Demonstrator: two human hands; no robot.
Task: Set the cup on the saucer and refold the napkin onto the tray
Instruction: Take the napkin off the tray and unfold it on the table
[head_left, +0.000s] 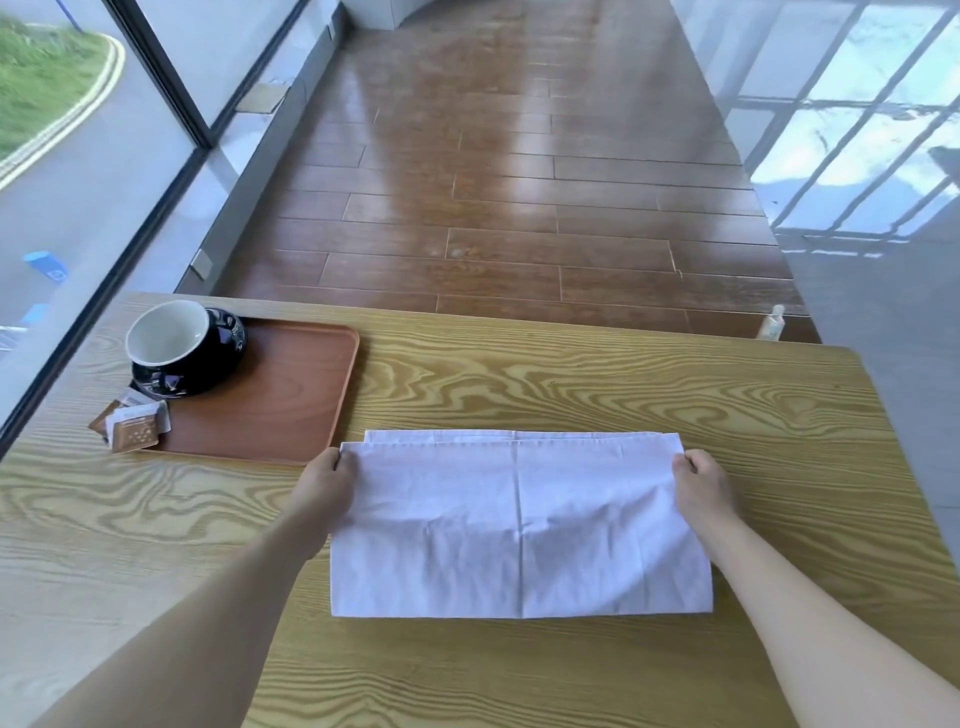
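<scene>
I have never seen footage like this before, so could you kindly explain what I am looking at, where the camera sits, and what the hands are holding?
There is no machine here. This single picture comes from a wide-angle camera worn on a person's head, looking forward and down at their own bare arms.

The left hand and right hand each pinch a far corner of a white napkin, which lies folded on the wooden table. Each grip is closed on the cloth.

To the left sits a brown tray. On it, a dark cup with a white inside already stands on its dark saucer, with small packets beside it at the tray's near left corner. The napkin is not yet on the tray.
</scene>
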